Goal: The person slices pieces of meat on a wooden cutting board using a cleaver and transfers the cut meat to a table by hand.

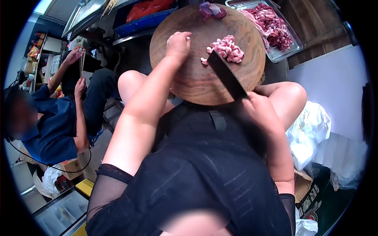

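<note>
A round wooden chopping block [169, 78] stands before me. On it lies a small heap of diced pink-and-white meat [226, 49], and a darker piece of meat [212, 11] sits at the far edge. My right hand [260, 108] grips a cleaver [227, 76] at the near right edge of the block. The dark blade points away and to the left, its tip at the lower edge of the heap. My left hand [179, 46] is closed over the left part of the block, apart from the heap. Its curled fingers hide whatever they may hold.
A clear tray of cut red meat [297, 49] stands right of the block. A blue crate [132, 28] holding something red is at the back left. At left sits another person [51, 122] holding thin sticks [82, 65]. White plastic bags [309, 129] lie at right.
</note>
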